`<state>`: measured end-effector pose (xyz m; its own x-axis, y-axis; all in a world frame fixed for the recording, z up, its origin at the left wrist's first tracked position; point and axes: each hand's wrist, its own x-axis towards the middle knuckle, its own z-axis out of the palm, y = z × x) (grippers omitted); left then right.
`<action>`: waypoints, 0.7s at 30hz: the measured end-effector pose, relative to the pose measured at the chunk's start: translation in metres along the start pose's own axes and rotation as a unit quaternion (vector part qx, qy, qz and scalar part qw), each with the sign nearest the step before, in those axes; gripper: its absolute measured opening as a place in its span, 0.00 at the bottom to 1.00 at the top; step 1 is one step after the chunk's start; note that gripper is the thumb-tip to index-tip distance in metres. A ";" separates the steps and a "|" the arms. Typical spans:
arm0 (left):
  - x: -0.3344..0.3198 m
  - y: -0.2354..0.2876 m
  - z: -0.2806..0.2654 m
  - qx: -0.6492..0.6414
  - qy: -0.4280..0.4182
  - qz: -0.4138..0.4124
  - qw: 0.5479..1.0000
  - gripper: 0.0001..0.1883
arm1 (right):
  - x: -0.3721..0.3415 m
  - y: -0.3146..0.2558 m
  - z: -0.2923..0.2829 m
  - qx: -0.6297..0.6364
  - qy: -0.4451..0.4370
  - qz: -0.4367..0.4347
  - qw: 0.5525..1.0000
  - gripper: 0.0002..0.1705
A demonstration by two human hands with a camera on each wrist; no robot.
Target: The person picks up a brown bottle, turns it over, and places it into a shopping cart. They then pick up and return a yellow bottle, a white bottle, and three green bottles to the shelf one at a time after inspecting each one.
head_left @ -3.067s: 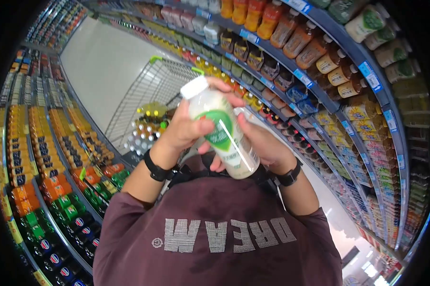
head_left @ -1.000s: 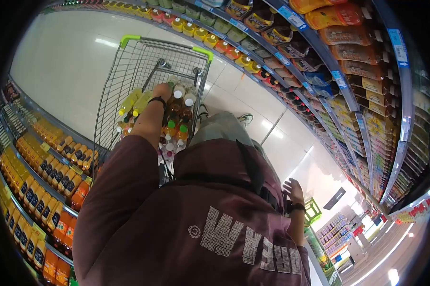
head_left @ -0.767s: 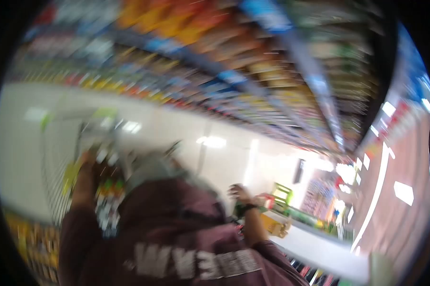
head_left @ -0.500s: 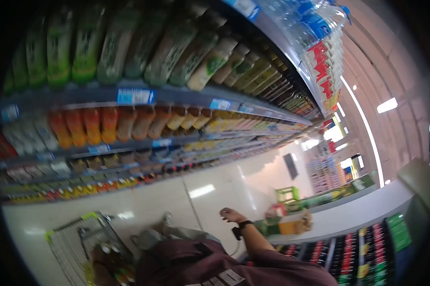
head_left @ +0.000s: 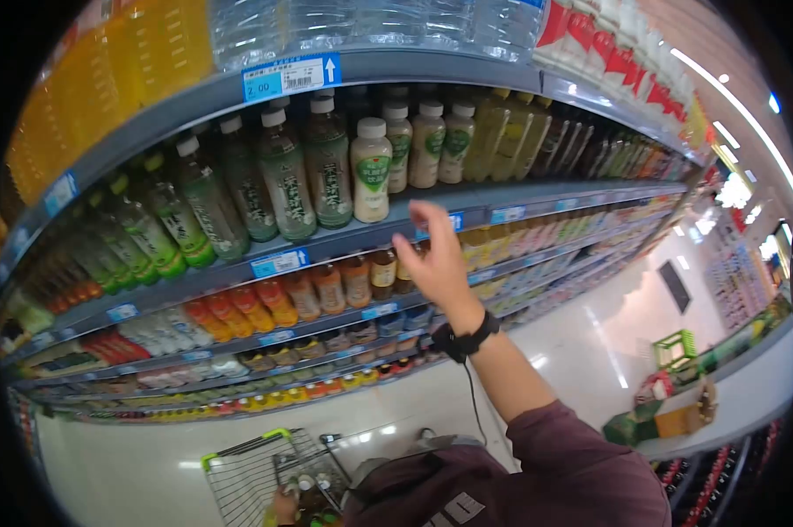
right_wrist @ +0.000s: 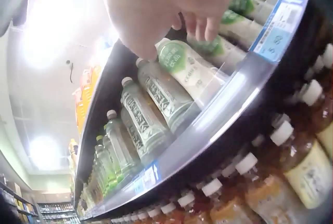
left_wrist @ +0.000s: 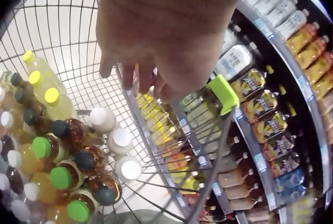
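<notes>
My right hand (head_left: 436, 263) is raised before the shelf, fingers apart and holding nothing. Just left of it stands a white drink bottle (head_left: 372, 176) with a green label and white cap, upright at the shelf's front. In the right wrist view the fingertips overlap the top of this white bottle (right_wrist: 190, 73). Low in the head view, my left hand (head_left: 285, 507) is over the shopping cart (head_left: 278, 434). The left wrist view shows the left hand (left_wrist: 166, 37) with relaxed fingers and nothing in them, above bottles with white caps (left_wrist: 124, 138) in the cart.
Green-labelled tea bottles (head_left: 287, 176) line the shelf to the left, and matching white bottles (head_left: 427, 145) stand to the right. A shelf edge with price tags (head_left: 281, 263) runs below. Water bottles (head_left: 379, 31) sit above. A cable (head_left: 475, 395) hangs from the right wrist.
Both hands held a white green-labelled bottle earlier; then the left hand reached into the cart. The head view has swung to the shelf, and the right hand has risen from low to the bottles.
</notes>
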<state>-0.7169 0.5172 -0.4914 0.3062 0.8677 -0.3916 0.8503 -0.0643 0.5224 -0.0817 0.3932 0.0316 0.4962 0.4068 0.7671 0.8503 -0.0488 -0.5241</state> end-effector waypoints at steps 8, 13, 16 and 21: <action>-0.115 0.126 -0.009 -0.229 0.020 0.009 0.973 0.15 | 0.062 0.043 0.059 -0.038 0.030 -0.015 0.999 0.46; -0.193 0.210 -0.036 -0.193 0.048 0.066 0.978 0.17 | 0.069 0.035 0.057 0.045 0.006 0.076 0.996 0.39; -0.222 0.270 -0.064 -0.170 0.067 0.049 0.982 0.17 | 0.066 0.064 0.064 0.097 0.030 0.024 0.995 0.37; -0.246 0.364 -0.104 -0.298 0.103 0.048 0.948 0.17 | 0.021 0.053 0.032 0.274 0.107 0.070 0.953 0.37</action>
<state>-0.5272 0.3311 -0.1264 0.2273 0.9539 -0.1959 0.4103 0.0887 0.9076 -0.0319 0.4286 0.0079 0.6720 0.2326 0.7031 0.5835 0.4182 -0.6961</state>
